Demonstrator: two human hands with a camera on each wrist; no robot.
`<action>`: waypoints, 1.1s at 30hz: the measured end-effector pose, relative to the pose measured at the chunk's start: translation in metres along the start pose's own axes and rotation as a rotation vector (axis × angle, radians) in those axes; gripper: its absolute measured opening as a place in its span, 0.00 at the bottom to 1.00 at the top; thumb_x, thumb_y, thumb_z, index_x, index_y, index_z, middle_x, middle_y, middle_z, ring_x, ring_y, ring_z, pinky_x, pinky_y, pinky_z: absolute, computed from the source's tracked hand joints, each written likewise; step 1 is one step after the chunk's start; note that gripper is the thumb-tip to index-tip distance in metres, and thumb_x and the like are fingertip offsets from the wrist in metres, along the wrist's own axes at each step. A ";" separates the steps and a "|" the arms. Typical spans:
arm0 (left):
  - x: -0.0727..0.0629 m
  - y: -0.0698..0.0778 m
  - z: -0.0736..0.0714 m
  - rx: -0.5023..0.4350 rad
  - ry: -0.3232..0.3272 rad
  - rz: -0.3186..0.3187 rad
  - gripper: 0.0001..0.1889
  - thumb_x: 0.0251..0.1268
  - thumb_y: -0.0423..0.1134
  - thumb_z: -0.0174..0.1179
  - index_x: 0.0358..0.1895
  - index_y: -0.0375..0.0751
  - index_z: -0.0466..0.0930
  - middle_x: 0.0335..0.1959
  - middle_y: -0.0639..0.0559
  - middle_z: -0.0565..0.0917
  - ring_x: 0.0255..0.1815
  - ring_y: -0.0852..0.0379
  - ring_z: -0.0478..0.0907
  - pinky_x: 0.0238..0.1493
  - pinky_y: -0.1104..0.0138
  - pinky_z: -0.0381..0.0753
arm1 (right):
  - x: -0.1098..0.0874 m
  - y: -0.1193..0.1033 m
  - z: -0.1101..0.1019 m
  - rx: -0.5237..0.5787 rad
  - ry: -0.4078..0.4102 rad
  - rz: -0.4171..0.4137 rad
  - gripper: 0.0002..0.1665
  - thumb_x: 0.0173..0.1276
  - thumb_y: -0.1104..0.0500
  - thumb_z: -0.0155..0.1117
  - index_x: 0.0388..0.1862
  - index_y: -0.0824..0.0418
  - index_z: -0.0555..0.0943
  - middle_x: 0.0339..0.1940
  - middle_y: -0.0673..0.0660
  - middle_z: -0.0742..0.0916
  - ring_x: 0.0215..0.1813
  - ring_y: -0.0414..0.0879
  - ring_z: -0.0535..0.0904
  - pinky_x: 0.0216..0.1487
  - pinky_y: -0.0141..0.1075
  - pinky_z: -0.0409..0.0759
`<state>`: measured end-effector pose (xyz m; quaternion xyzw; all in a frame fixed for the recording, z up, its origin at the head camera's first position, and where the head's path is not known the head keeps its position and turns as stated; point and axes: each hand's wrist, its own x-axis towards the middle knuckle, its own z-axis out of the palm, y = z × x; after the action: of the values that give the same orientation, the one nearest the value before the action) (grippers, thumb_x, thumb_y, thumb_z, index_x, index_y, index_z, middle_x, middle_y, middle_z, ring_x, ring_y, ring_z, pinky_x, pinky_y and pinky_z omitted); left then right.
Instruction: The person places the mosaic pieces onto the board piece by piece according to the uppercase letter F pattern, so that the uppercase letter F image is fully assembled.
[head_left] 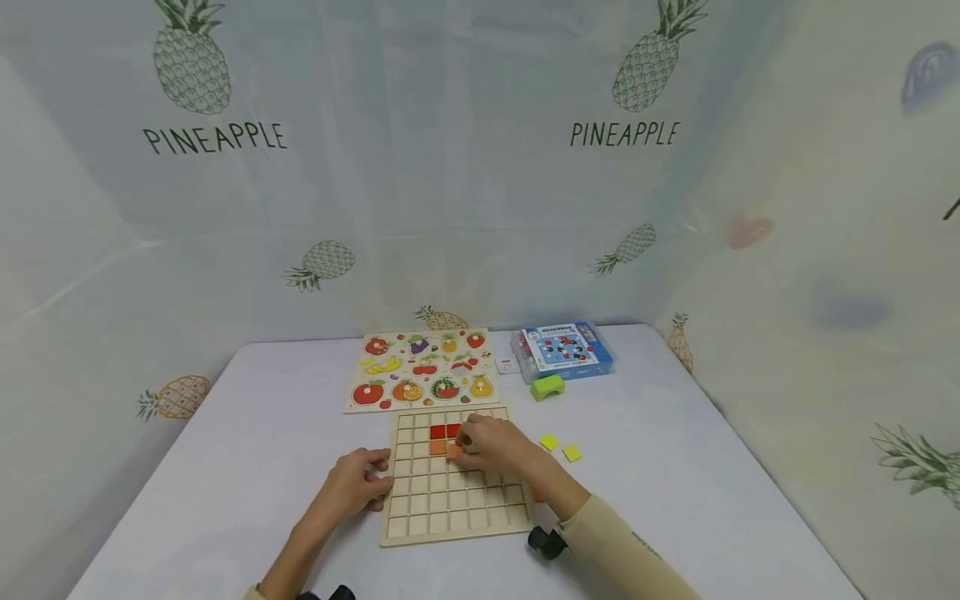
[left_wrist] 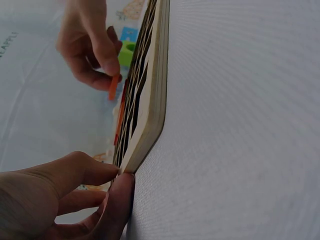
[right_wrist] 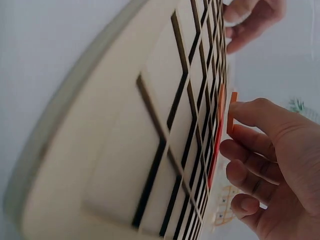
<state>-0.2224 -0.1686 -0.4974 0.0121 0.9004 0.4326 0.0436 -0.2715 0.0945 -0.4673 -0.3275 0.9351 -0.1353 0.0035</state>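
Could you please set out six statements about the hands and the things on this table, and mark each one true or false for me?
1. The right hand pinches an orange tile. True.
2. The left hand is well away from the grid board. False: its fingers grip the board's edge.
3. Two yellow tiles lie to the right of the grid board. True.
4. The green block sits on top of the blue box. False: it lies on the table, in front of the box.
5. Red tiles sit in cells of the grid board. True.
6. The fruit puzzle is nearer the person than the grid board. False: it lies beyond it.
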 end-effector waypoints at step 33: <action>-0.002 0.001 -0.002 -0.018 -0.006 0.021 0.27 0.53 0.27 0.67 0.60 0.27 0.76 0.38 0.48 0.79 0.21 0.61 0.78 0.18 0.71 0.81 | 0.007 -0.020 0.013 -0.029 -0.007 -0.010 0.14 0.65 0.45 0.67 0.45 0.48 0.84 0.42 0.43 0.83 0.37 0.33 0.75 0.38 0.27 0.78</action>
<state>-0.2201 -0.1692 -0.4950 0.0225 0.8963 0.4409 0.0421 -0.2637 0.0715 -0.4739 -0.3324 0.9354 -0.1207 0.0013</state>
